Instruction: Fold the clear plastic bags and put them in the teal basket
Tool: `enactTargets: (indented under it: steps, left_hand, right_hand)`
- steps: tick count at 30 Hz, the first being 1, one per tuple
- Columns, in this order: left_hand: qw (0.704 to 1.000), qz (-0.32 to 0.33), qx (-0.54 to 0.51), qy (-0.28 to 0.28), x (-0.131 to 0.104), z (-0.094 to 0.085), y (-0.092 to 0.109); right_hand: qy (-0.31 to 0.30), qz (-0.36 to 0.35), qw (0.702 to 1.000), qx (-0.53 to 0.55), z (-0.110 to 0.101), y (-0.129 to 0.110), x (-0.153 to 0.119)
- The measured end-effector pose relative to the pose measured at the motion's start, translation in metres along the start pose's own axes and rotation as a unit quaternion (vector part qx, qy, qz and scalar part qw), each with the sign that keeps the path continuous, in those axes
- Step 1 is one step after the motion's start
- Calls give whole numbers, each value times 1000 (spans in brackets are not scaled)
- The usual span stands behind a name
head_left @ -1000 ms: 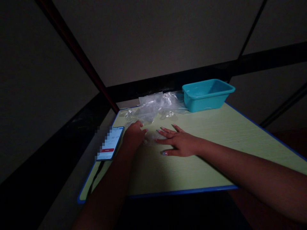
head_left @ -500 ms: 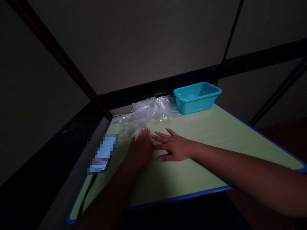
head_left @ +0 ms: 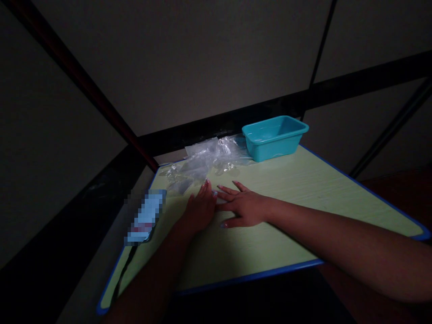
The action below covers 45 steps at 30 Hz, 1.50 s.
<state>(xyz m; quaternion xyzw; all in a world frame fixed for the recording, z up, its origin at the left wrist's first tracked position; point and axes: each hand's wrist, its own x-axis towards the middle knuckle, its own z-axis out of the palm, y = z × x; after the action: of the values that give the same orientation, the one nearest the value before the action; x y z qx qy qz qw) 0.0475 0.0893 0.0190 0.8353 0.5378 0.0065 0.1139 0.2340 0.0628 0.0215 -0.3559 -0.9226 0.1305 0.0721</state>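
Observation:
My left hand [head_left: 201, 208] lies palm down on the pale green table [head_left: 280, 238], its fingers stretched forward to the near edge of some crumpled clear plastic [head_left: 202, 163]. Close on its right, my right hand [head_left: 243, 207] rests flat with its fingers spread, the fingertips touching or almost touching my left hand. A small whitish patch shows between the two hands; what it is cannot be made out. Neither hand is seen gripping anything.
A turquoise plastic basin [head_left: 275, 141] stands at the back of the table, right of the plastic. A phone-like device [head_left: 146, 216], partly blurred out, lies at the left edge with a dark strap running toward me. Dark-trimmed walls rise behind and left.
My left hand has shifted slightly to the right, and its fingers lie closer to my right fingertips. My right hand stays spread in nearly the same place.

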Motion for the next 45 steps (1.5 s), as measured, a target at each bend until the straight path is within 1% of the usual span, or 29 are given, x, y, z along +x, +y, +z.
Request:
enactTargets:
  steps: [2, 6, 10, 12, 14, 16, 19, 21, 23, 25, 29, 31, 33, 37, 42, 45]
  left_hand:
    - [1000, 2, 6, -3, 0, 1, -1]
    - [999, 18, 37, 11, 1, 5, -4]
    - [997, 24, 65, 17, 0, 7, -4]
    - [997, 26, 69, 23, 0, 7, -4]
    - [996, 29, 73, 28, 0, 7, -4]
    - [996, 33, 79, 31, 1, 9, -5]
    - [995, 32, 88, 35, 3, 12, -6]
    - [994, 29, 95, 39, 4, 13, -6]
    - [994, 27, 102, 41, 5, 14, -6]
    - [994, 24, 104, 40, 5, 14, -6]
    - [994, 19, 99, 36, 4, 13, -5]
    - [995, 20, 95, 34, 4, 12, -5]
    - [995, 18, 91, 35, 3, 12, -4]
    - [995, 10, 86, 52, 4, 14, -2]
    - [993, 2, 88, 73, 4, 17, 0]
    - [993, 7, 85, 78, 3, 16, 1]
  right_hand:
    - [-12, 7, 1000, 6, -2, -1, -3]
    - [-50, 28, 998, 28, -11, -3, -11]
    - [-101, 64, 992, 51, -25, -2, -20]
    - [-121, 70, 988, 70, -33, 1, -23]
    - [-119, 66, 987, 87, -39, 6, -24]
    - [-90, 64, 989, 94, -42, 10, -23]
    - [-53, 60, 992, 98, -40, 14, -20]
    - [-52, 45, 992, 105, -37, 14, -18]
    - [-65, 27, 991, 116, -35, 12, -18]
    - [-92, 21, 988, 124, -35, 9, -20]
    - [-152, 42, 979, 126, -41, 4, -25]
    - [-162, 44, 977, 131, -43, 4, -26]
    - [-147, 43, 978, 139, -44, 5, -26]
    - [-86, 42, 986, 137, -40, 9, -22]
    - [-82, 49, 987, 130, -31, 16, -17]
    - [-63, 61, 990, 107, -26, 21, -15]
